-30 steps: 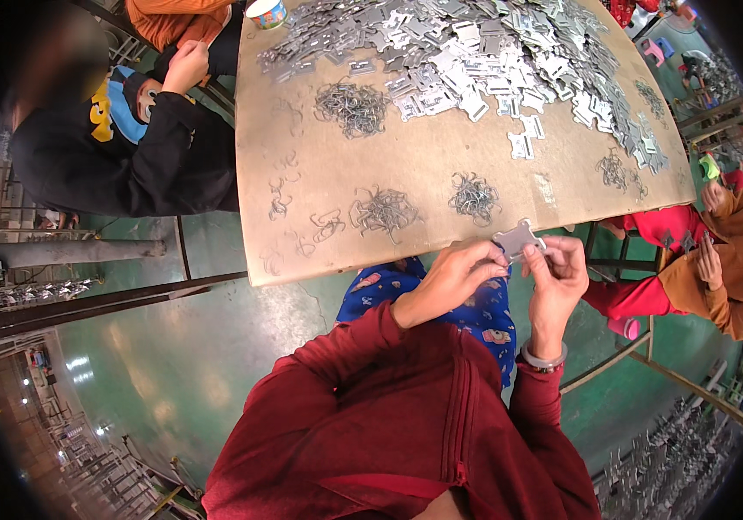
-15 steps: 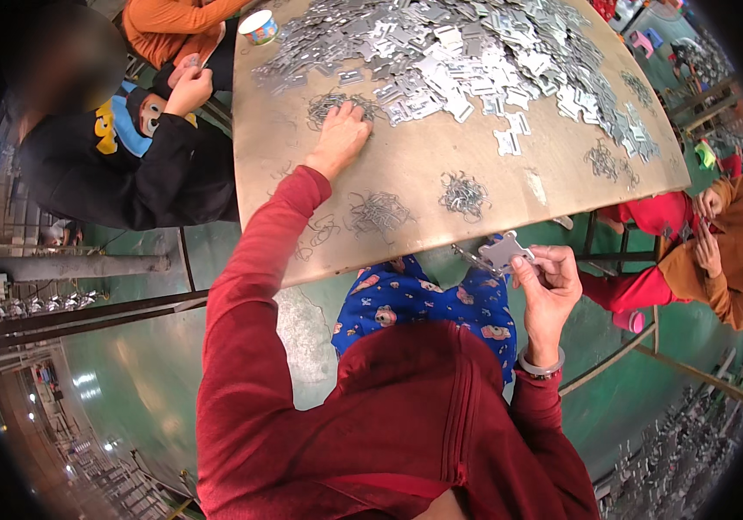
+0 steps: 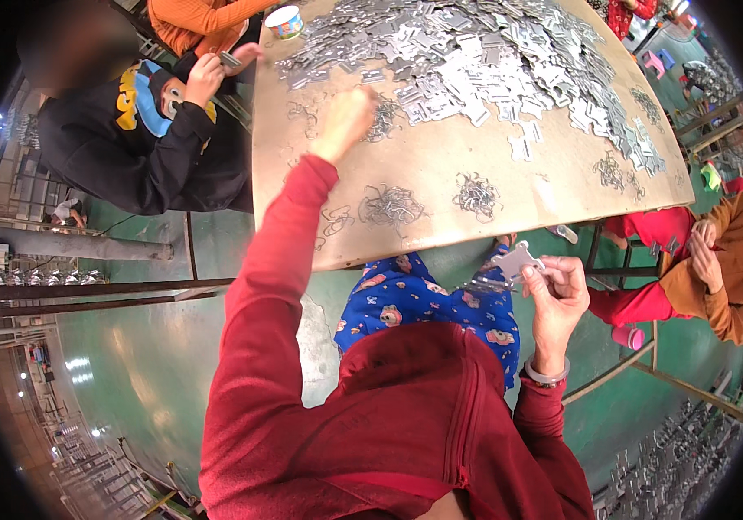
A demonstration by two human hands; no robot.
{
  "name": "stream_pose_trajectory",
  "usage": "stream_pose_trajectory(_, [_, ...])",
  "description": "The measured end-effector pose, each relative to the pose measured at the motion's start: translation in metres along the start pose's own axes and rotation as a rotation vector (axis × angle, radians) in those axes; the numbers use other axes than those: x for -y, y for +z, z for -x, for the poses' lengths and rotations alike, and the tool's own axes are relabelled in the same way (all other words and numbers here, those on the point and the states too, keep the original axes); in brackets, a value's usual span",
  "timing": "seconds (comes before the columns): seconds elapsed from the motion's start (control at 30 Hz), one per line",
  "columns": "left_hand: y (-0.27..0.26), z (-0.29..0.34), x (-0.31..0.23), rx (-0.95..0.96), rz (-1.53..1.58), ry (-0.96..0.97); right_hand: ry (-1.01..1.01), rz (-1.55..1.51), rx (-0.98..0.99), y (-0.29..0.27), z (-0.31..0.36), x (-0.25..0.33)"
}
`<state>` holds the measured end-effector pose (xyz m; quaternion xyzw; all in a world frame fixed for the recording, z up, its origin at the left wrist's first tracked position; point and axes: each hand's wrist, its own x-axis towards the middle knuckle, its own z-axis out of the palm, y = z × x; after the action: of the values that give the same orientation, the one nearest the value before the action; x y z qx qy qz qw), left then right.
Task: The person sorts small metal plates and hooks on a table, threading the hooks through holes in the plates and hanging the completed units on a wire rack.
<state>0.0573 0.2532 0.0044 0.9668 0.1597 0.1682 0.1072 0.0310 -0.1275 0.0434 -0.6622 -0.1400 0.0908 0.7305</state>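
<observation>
My right hand is closed on a flat silver metal plate with notched ends, held beyond the table's near edge above my lap. Thin wire pieces, blurred, hang at the plate's left side. Over the table's left part is my left hand, smeared by motion, so its fingers and anything in them cannot be made out. Just right of it lies a heap of thin wire hooks. Two more wire heaps, a wide one and a compact one, lie along the near edge.
A large pile of silver plates covers the table's far part. A paper cup stands at the far left. One person in black sits at left, another in brown at right. Table legs and bars surround the green floor.
My left hand has come off the wire heap toward its left side. My right hand still holds the plate, with little movement. The view has shifted slightly.
</observation>
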Motion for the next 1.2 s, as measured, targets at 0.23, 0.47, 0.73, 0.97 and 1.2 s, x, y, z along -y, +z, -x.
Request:
stream_pose_trajectory(0.23, [0.055,0.052,-0.104,0.223,0.397,0.165,0.021,-0.016,0.040,0.015,-0.005,-0.004])
stream_pose_trajectory(0.47, [0.059,0.005,-0.054,-0.101,0.101,0.133,0.057,0.009,0.057,0.005,-0.013,-0.004])
stream_pose_trajectory(0.73, [0.070,0.007,0.000,0.054,-0.195,0.110,0.102,-0.006,0.149,0.009,-0.020,-0.011])
stream_pose_trajectory(0.97, [0.031,-0.001,-0.045,-0.085,0.047,0.110,0.087,0.028,0.105,0.004,-0.015,-0.003])
stream_pose_trajectory(1.2, [0.035,-0.006,-0.066,-0.053,0.418,0.120,0.229,0.012,0.052,0.009,-0.014,-0.022])
